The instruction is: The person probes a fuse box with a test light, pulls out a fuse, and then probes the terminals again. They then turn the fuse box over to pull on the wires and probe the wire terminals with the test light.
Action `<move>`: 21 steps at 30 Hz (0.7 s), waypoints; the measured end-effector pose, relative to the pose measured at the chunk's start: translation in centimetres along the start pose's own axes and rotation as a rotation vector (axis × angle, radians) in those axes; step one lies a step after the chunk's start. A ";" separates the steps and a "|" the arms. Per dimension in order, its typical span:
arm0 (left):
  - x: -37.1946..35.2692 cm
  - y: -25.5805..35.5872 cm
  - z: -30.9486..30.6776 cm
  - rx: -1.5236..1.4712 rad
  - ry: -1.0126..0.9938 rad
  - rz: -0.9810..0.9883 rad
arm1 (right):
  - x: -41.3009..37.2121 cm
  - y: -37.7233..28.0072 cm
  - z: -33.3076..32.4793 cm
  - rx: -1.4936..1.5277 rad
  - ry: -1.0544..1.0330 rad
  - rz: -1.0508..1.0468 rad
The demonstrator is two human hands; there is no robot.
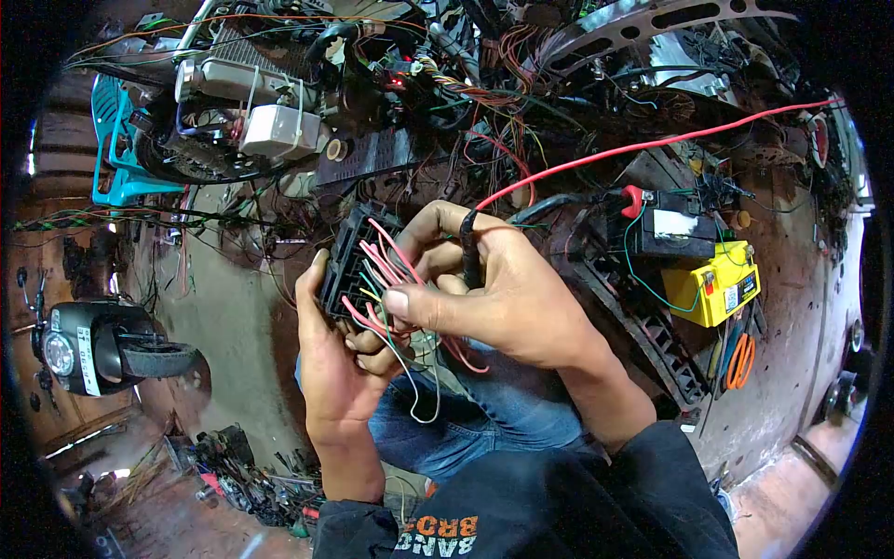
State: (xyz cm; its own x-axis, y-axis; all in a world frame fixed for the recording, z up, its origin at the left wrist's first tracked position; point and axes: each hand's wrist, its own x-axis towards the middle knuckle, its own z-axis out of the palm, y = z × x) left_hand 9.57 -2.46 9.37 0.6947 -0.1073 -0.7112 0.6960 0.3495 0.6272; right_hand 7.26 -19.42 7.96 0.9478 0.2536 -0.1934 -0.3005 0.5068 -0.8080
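A black connector block (343, 264) with rows of slots is held tilted in front of me, and pink, white, green and yellow wires come out of its face. My left hand (340, 363) is wrapped round the block's lower left side. My right hand (494, 289) pinches at the bundle of thin wires (396, 270) close to the block, thumb and index finger nearly together. A black-wrapped cable (469, 247) passes through my right hand, and a long red wire (652, 144) runs from there to the upper right.
A wiring tangle (503, 88) and a white reservoir (279, 130) lie ahead. On the right are a black battery (666, 224), a yellow battery (712, 284) and orange-handled pliers (741, 361). A teal chair (126, 172) and a scooter (102, 349) stand left.
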 end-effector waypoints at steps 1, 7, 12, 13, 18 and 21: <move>0.1 0.1 -0.4 -0.027 -0.049 0.007 | -0.1 0.1 0.1 -0.136 0.057 -0.069; -0.5 0.0 -1.3 0.034 0.055 0.223 | -0.5 1.0 1.0 -0.712 0.234 -0.698; -0.7 -0.3 -1.9 0.129 0.010 0.335 | -1.1 0.6 1.5 -0.767 0.194 -0.667; -0.6 -0.4 -2.3 0.153 -0.001 0.351 | -1.2 0.5 1.5 -0.793 0.190 -0.656; -0.8 -0.6 -2.1 0.202 0.037 0.400 | -1.0 1.2 2.2 -0.886 0.251 -0.679; -0.7 -0.7 -2.4 0.211 0.036 0.412 | -1.5 1.6 2.1 -0.978 0.310 -0.632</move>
State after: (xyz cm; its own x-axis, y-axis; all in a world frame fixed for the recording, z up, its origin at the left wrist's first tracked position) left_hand 8.17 -0.39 8.71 0.9169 0.0342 -0.3976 0.3877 0.1589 0.9080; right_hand 5.09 -17.25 8.19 0.9240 -0.0905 0.3716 0.3073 -0.4026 -0.8622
